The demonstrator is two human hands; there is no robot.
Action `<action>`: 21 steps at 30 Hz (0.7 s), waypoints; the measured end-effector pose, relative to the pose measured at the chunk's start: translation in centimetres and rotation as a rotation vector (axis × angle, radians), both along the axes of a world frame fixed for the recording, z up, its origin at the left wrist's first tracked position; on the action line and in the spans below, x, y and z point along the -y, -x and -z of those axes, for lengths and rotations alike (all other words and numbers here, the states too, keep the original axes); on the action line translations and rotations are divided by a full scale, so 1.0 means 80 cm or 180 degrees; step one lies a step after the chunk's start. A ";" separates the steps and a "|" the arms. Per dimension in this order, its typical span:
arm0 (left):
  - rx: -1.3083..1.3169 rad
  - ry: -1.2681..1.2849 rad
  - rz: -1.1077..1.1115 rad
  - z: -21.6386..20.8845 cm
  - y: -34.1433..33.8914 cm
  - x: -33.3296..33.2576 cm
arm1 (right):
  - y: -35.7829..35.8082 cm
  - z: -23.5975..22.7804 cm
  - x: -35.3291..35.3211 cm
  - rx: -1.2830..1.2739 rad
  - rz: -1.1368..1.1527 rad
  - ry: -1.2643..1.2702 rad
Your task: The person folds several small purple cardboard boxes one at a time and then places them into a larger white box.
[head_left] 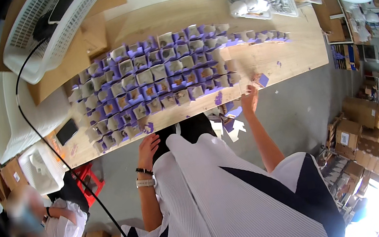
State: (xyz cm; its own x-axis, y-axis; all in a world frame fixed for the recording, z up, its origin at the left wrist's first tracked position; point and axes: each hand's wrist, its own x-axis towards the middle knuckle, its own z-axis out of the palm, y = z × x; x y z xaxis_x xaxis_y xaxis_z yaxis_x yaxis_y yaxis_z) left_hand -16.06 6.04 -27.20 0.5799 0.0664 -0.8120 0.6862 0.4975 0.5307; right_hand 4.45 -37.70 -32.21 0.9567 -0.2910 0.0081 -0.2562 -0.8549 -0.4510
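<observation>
head view: long wooden table point(282, 54) carries a wide block of small purple-and-cream folded boxes point(155, 82). right hand point(249, 98) reaches to the table's near edge, fingers loosely spread by a lone purple box piece point(261, 79), gripping nothing i can make out. left hand point(147, 145) hangs open and empty below the edge.

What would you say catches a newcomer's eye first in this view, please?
Most striking is the dense grid of small purple-and-white boxes covering the long wooden table. The right hand reaches the table's near edge beside a loose purple piece, while the left hand hangs below the edge. A white slotted basket sits at the far left.
</observation>
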 end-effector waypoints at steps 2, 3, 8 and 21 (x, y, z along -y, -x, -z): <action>-0.0138 -0.0227 0.0306 -0.020 -0.014 0.003 | -0.033 -0.010 0.040 -0.0276 0.0448 0.0455; -0.0124 -0.0318 0.0492 -0.031 -0.020 0.004 | -0.045 -0.006 0.061 -0.0237 0.0389 0.0603; 0.0278 -0.0496 0.0900 -0.058 -0.043 0.014 | -0.087 0.054 0.179 -0.0832 -0.0069 0.0852; 0.1405 -0.1186 0.1525 -0.126 -0.100 0.085 | -0.029 -0.010 0.072 0.0225 0.1078 -0.0394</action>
State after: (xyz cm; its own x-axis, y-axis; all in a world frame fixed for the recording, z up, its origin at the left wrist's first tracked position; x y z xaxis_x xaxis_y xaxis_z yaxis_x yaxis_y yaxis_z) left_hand -8.06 -0.74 -17.08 0.8811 -0.0500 -0.4702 0.4666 -0.0686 0.8818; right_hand 6.80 -43.44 -31.42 0.8042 -0.5941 0.0157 -0.4799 -0.6648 -0.5725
